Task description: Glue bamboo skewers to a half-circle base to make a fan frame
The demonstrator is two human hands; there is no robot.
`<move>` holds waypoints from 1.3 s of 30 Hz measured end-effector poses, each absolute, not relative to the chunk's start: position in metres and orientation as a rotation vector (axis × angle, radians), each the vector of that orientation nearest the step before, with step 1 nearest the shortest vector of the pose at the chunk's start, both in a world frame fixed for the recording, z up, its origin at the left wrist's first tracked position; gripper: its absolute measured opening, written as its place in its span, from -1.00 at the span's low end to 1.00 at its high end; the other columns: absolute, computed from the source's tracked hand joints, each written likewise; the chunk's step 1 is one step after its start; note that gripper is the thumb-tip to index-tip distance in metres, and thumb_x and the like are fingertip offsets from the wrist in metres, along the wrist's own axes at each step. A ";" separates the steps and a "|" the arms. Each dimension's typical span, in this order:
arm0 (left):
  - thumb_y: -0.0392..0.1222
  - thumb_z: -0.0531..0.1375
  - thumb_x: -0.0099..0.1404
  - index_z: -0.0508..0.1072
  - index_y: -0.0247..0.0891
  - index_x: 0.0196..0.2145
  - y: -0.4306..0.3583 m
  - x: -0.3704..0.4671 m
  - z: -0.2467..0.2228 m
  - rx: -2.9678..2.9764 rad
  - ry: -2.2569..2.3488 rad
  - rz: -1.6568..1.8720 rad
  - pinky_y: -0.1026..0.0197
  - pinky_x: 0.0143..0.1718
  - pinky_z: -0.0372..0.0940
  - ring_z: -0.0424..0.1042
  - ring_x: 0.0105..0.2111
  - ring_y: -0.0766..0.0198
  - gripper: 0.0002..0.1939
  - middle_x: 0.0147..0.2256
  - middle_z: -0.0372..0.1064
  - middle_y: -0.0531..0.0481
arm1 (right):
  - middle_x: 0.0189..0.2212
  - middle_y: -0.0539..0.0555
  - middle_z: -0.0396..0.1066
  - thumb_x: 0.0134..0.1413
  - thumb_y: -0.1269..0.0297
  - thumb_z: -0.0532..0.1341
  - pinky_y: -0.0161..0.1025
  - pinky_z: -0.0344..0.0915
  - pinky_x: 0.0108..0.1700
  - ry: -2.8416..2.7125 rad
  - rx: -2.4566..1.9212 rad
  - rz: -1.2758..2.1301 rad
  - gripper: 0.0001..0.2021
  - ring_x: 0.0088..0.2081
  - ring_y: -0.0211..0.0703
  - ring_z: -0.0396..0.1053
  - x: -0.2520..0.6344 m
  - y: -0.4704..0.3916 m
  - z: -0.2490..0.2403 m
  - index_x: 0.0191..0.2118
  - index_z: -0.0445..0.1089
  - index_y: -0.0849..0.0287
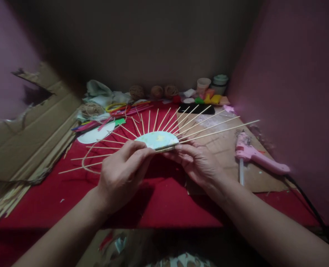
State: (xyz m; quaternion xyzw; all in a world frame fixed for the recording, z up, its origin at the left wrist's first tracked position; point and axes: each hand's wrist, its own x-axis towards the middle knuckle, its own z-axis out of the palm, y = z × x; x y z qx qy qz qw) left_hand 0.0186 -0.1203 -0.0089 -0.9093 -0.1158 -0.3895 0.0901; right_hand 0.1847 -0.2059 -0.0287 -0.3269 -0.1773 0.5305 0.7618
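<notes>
Between my two hands is a pale green half-round piece [160,139], with several thin wooden sticks [222,129] fanning out from its curved edge. My left hand [125,170] is closed on its left end, thumb and fingers pinching the straight lower edge. A loop of twine [83,161] hangs among the sticks beside that hand. My right hand [196,161] grips the right end near the lowest stick, thumb on the near side; its other fingers are partly hidden beneath. The piece is held above the red tabletop [164,200].
A pink glue gun [260,157] lies on a cardboard sheet [217,159] at right, its cord [303,196] running off the edge. Scissors [118,107], twine balls [156,92], a black phone [196,108] and cups [203,85] stand behind. Torn cardboard [28,137] and loose sticks [10,200] are left.
</notes>
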 end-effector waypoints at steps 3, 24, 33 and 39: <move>-0.35 0.20 0.26 0.45 -0.29 -0.23 -0.116 0.005 -0.009 -2.759 -0.407 -1.118 0.36 -0.42 0.28 0.41 -0.37 0.36 -0.89 -0.29 0.39 -0.03 | -0.33 0.05 0.51 -0.17 0.54 0.30 -0.13 0.47 -0.14 -0.385 -0.723 1.144 -0.86 -0.23 -0.13 0.45 0.186 -0.206 -0.030 -0.39 0.49 0.23; -0.32 0.17 0.25 0.45 -0.26 -0.35 -0.094 -0.046 -0.007 -2.919 -0.924 -1.210 0.29 -0.39 0.24 0.38 -0.40 0.35 -0.94 -0.37 0.39 0.04 | -0.36 0.05 0.54 -0.16 0.52 0.33 -0.24 0.50 -0.15 -0.327 -0.831 1.116 -0.90 -0.24 -0.15 0.50 0.191 -0.206 -0.032 -0.42 0.49 0.22; -0.23 0.07 0.28 0.42 -0.27 -0.37 -0.093 -0.042 -0.006 -2.817 -1.087 -0.852 0.23 -0.36 0.24 0.38 -0.41 0.29 -0.85 -0.35 0.40 -0.01 | -0.30 0.07 0.53 -0.16 0.55 0.31 -0.19 0.52 -0.17 -0.329 -0.843 1.108 -0.83 -0.22 -0.12 0.49 0.190 -0.206 -0.030 -0.36 0.48 0.22; -0.20 0.08 0.16 0.41 -0.25 -0.47 -0.075 -0.033 0.009 -2.992 -1.190 -0.566 0.27 -0.51 0.16 0.29 -0.54 0.32 -0.85 -0.51 0.38 0.03 | -0.31 0.05 0.53 -0.12 0.52 0.29 -0.20 0.50 -0.15 -0.369 -0.890 1.097 -0.80 -0.21 -0.12 0.47 0.189 -0.207 -0.031 -0.30 0.49 0.19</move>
